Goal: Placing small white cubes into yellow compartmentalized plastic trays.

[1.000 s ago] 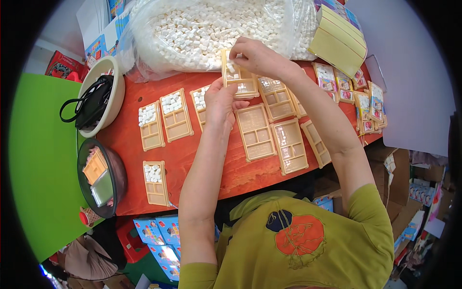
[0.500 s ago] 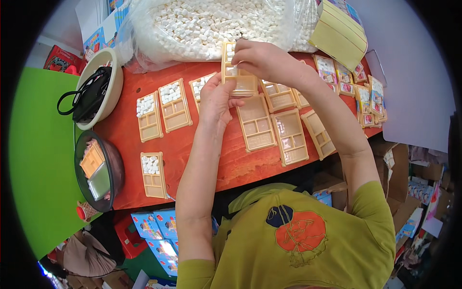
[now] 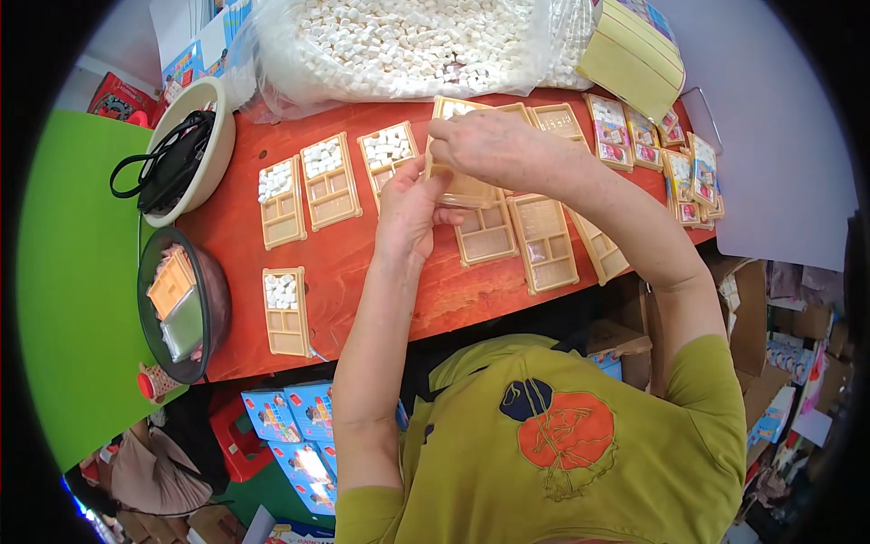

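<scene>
Since a moment ago the two hands have come down a little, away from the big bag and closer over the trays on the worktop, and they still hold the same tray between them. The left hand [image 3: 410, 213] pinches the lower left edge of the tan plastic tray with little square boxes in it [image 3: 464, 189], thumb up and fingers curled under. The right hand [image 3: 485, 150] lies across the top of that tray, fingers bent down and gripping it. The tray is lifted just above the red wooden worktop [image 3: 362, 263], with a few small white blocks showing in its top box.

Under and beside the hands lie more empty tan trays [image 3: 542, 243] in a row, touching each other. To the left lie three trays with white blocks in the top part [image 3: 330, 179], side by side. One more tray with white blocks [image 3: 285, 310] lies alone near the front edge of the worktop.

Behind the hands, at the far edge, sits a big clear plastic bag full of small white blocks [image 3: 408, 41]. Next to it on the right leans a stack of yellow cards [image 3: 633, 59], and colourful little packets [image 3: 671, 159] lie along the right end.

At the left end stands a cream round bowl with a black strap bag in it [image 3: 186, 150]. Near it is a dark round bowl with an orange tray inside [image 3: 181, 304]. The bowls hang over onto a green surface [image 3: 72, 272]. Blue boxes [image 3: 290, 426] lie on the floor below.
</scene>
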The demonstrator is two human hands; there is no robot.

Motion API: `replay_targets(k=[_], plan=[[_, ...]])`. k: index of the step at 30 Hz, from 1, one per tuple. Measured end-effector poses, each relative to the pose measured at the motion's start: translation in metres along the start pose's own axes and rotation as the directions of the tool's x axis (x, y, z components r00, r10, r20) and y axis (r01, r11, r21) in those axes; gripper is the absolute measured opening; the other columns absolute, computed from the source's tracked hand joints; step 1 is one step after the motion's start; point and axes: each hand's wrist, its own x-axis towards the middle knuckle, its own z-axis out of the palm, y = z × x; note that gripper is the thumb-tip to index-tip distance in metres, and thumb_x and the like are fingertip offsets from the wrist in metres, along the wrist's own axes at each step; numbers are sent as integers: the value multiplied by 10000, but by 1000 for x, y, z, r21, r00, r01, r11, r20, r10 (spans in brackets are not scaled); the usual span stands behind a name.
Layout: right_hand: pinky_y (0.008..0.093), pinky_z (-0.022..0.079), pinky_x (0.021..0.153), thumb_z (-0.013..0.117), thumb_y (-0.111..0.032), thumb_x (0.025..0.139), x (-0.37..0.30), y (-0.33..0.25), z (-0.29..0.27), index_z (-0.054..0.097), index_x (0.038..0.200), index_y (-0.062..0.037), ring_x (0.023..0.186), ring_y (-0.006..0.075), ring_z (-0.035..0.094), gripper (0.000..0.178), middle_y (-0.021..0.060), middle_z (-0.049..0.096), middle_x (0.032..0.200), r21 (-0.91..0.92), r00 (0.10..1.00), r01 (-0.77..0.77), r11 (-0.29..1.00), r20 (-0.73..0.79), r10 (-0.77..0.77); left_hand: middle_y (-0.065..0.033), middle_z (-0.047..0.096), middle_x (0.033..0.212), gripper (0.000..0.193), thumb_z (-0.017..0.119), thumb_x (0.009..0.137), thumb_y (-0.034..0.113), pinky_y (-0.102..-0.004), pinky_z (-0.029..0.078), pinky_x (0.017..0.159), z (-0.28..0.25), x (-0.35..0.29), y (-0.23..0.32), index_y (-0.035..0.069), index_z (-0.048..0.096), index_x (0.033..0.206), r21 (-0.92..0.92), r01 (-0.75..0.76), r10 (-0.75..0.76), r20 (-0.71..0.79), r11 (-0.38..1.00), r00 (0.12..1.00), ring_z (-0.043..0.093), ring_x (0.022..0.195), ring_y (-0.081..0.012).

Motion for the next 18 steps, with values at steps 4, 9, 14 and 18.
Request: replay_targets(k=[4,9,14,18], plan=[[372,530,740,613,-82,851,-6,-6,8,609,938,3,871,270,638,122,101,592,946,102,995,-41,994,-88,50,-112,690,1009,332,577,930,34,-233,553,452,-7,-22,-3,-28,547,1255,-21,-17,17,-10,1000,1000,699,748,-155],[308,492,703,614,-80,929,-16,9,-6,618,994,7,777,183,603,108,97,630,867,574,898,-99,813,-299,321,-130,691,1045,342,571,928,10,-230,553,448,-11,-55,-9,-42,529,1263,-16,-41,39,-90,999,995,703,771,-156],[306,497,692,618,-108,929,-20,-2,-10,644,1004,19,753,183,613,150,102,646,860,559,925,-251,790,-102,367,-129,689,1062,355,580,930,19,-230,564,461,-19,-76,-25,-46,515,1274,-45,-55,51,-87,997,995,704,801,-155],[357,511,711,638,-127,913,-15,-21,4,665,996,17,808,258,645,168,123,657,915,521,949,-136,842,-175,262,-133,686,1071,351,582,933,24,-231,570,467,-22,-88,-32,-46,514,1271,-57,-59,54,-87,997,995,705,816,-154]])
